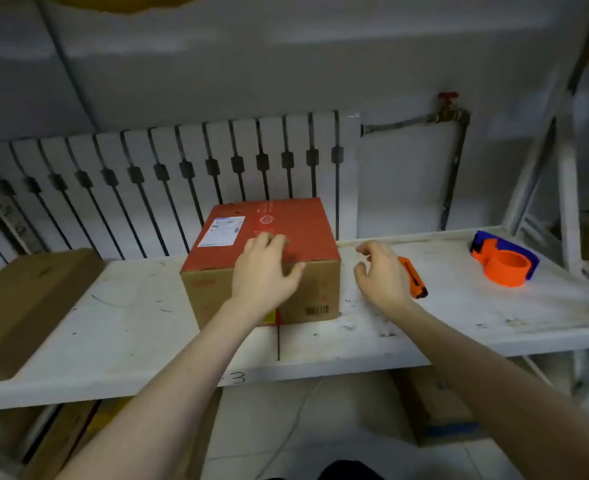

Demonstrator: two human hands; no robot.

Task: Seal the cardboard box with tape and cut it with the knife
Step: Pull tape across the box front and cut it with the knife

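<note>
A red-topped brown cardboard box (pixel 269 258) stands on a scuffed white bench (pixel 120 323), its flaps lying closed and level; no tape can be made out along the top. The left hand (pixel 265 271) rests palm-down over the near edge of the lid, fingers spread and gripping nothing. The right hand (pixel 381 275) hovers just beside the box's right face, fingers loosely curled apart and empty, with an orange utility knife (pixel 414 277) lying on the bench partly behind it. An orange and blue tape dispenser (pixel 502 259) sits well apart toward the right end of the bench, and a flat brown cardboard carton (pixel 19 306) lies at the left end.

The step in hand appears to be settling the flaps before taping. It is done well by keeping the left palm pressed on the seam so the flaps meet flush, while the right hand fetches the dispenser, not the knife; the tape should start down the near face, run along the seam and be smoothed flat, leaving the cut for last.

Legible marks: a white shipping label (pixel 222 230) on the lid's far left corner, text too blurred to read; a barcode (pixel 317 310) on the front face; red printing on the lid, unreadable; a handwritten "3" (pixel 238 378) on the bench's front edge.
</note>
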